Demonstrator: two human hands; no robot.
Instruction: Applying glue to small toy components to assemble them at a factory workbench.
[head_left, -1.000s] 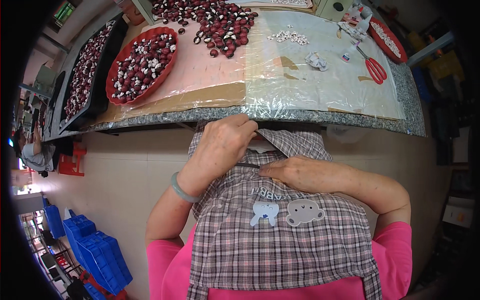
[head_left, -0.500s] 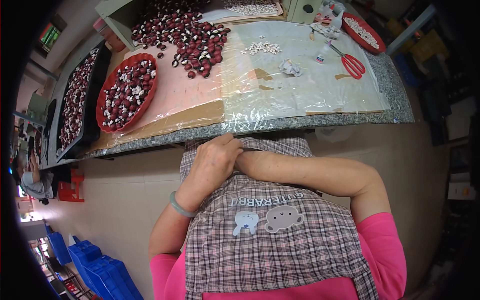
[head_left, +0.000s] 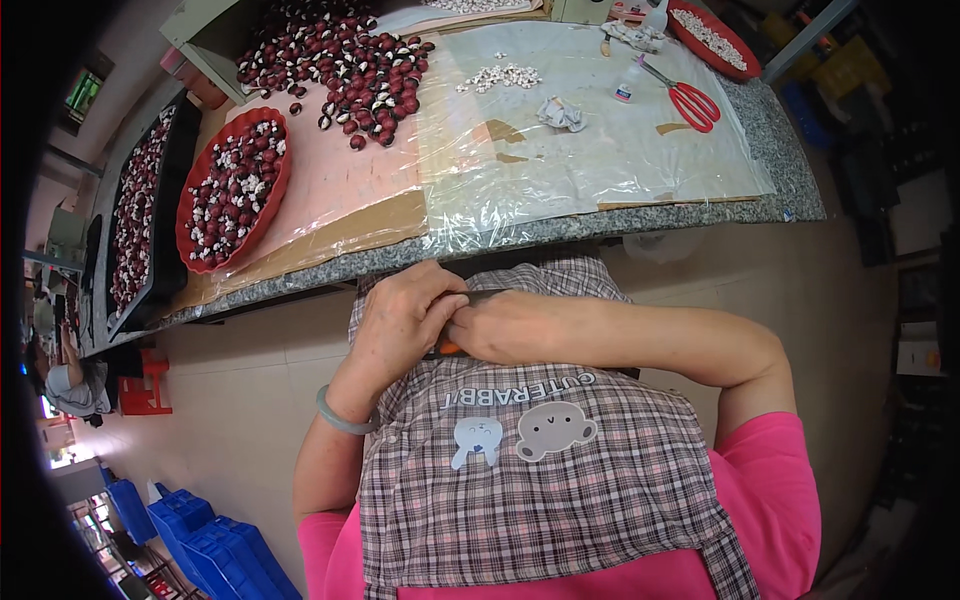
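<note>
My left hand (head_left: 403,312), a pale bangle (head_left: 342,410) on its wrist, is closed with its fingers curled against my right hand (head_left: 500,327). The two meet in front of the checked apron (head_left: 560,510), just below the table's near edge. My right hand is bent inward and closed, its fingers mostly hidden. A dark flat thing (head_left: 484,297) shows along its upper side, and a small orange bit (head_left: 450,347) peeps out between the hands. What kind of thing they hold is hidden.
On the plastic-covered granite table (head_left: 330,268) lie dark red and white balls (head_left: 385,95), a red bowl (head_left: 282,165) of balls and white bits, a black tray (head_left: 165,255), red-handled scissors (head_left: 695,106), a small bottle (head_left: 627,84) and crumpled paper (head_left: 561,114). Another person (head_left: 75,385) sits far left.
My hands have drawn slightly nearer to me, and the left fingers have shifted over the right hand. The orange bit between them has come into sight. The whole view has tilted slightly.
</note>
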